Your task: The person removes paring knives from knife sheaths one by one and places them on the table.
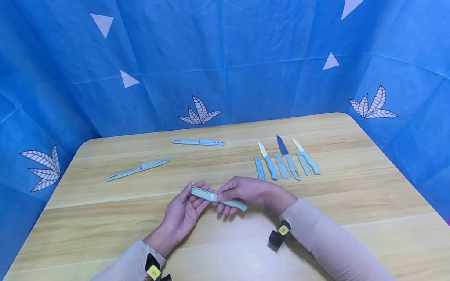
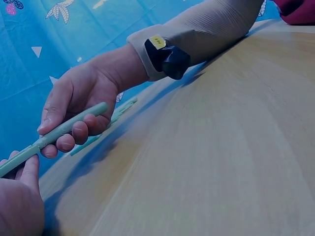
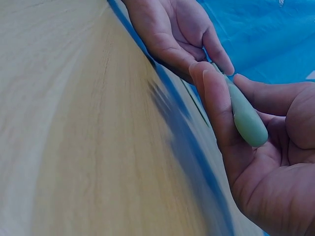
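Note:
Low over the middle of the table, both hands hold a paring knife with a pale green handle [image 1: 236, 205], its blade side covered by a matching sheath [image 1: 203, 193]. The left hand [image 1: 181, 215], palm up, pinches the sheath between thumb and fingers. Gripping the handle near its joint with the sheath is the right hand [image 1: 248, 189], thumb on top and fingers curled below. From the right wrist view, the rounded handle butt [image 3: 252, 129] sticks out past the right hand's fingers. The left wrist view shows handle and sheath in one line.
On the wooden table [image 1: 234, 263], sheathed knives lie at the back [image 1: 199, 141] and left [image 1: 140, 168]. Right of the hands are three bare knives, one with a dark blade [image 1: 282, 145], beside separate sheaths, including a wide one [image 1: 281, 167]. A blue curtain [image 1: 217, 48] hangs behind.

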`<state>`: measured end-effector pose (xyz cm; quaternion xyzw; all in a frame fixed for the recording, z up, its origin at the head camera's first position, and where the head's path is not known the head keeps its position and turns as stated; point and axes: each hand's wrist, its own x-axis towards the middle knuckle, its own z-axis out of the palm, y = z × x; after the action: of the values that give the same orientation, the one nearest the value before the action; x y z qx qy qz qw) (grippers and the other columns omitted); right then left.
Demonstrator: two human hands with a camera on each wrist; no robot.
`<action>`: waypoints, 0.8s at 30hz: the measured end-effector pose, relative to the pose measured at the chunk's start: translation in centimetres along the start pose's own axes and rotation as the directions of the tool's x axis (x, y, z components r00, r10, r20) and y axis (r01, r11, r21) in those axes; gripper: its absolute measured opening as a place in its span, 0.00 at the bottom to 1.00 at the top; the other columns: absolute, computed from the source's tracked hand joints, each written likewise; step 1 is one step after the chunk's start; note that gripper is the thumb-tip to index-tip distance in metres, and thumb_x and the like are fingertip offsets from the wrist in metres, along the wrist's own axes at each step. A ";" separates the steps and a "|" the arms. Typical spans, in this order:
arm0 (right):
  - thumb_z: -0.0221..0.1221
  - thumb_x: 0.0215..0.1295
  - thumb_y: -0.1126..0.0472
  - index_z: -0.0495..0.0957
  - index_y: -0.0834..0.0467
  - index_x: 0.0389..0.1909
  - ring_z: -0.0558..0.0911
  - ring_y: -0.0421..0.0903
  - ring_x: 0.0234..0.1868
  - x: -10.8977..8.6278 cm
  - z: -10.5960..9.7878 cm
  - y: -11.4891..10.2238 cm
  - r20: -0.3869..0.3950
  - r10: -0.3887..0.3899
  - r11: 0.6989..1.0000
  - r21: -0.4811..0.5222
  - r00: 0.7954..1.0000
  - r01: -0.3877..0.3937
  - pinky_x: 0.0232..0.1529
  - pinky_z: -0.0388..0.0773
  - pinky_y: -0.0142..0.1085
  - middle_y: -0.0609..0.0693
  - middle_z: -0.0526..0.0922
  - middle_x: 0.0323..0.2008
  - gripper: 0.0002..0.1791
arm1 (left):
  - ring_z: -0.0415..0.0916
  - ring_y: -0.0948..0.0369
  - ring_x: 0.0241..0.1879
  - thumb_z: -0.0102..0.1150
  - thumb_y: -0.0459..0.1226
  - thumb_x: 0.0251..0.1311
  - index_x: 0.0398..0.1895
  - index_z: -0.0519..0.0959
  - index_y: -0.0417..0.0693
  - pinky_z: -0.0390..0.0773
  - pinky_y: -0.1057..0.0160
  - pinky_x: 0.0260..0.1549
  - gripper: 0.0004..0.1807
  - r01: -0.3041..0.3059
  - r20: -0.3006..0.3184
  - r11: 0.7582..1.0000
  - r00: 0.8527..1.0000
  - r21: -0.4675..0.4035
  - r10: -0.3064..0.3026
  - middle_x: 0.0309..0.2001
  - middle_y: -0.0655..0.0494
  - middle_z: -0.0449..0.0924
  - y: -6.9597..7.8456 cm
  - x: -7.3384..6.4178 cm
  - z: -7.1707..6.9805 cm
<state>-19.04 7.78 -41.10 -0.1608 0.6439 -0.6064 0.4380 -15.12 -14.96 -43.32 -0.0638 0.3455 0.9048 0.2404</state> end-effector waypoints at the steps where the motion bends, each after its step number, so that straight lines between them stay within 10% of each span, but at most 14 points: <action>1: 0.53 0.73 0.63 0.78 0.72 0.49 0.86 0.52 0.36 0.0 0.0 0.0 -0.002 0.002 1.000 0.000 1.000 -0.002 0.43 0.85 0.45 0.65 0.84 0.38 0.16 | 0.73 0.52 0.60 0.35 0.45 0.78 0.64 0.62 0.36 0.70 0.57 0.63 0.24 -0.001 -0.003 1.000 1.000 -0.002 0.001 0.55 0.42 0.77 0.0 0.0 0.0; 24: 0.54 0.72 0.63 0.79 0.71 0.49 0.86 0.51 0.35 -0.5 0.4 -0.7 -0.030 -0.003 1.000 -0.019 1.000 0.002 0.41 0.86 0.44 0.64 0.84 0.38 0.15 | 0.74 0.52 0.59 0.35 0.46 0.78 0.63 0.63 0.37 0.71 0.57 0.63 0.23 -0.014 -0.033 1.000 0.999 -0.011 0.013 0.55 0.43 0.77 0.4 -0.3 0.4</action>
<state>-18.70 7.77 -40.21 -0.1567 0.6558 -0.6031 0.4262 -15.01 -15.12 -42.71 -0.0779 0.3447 0.9072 0.2283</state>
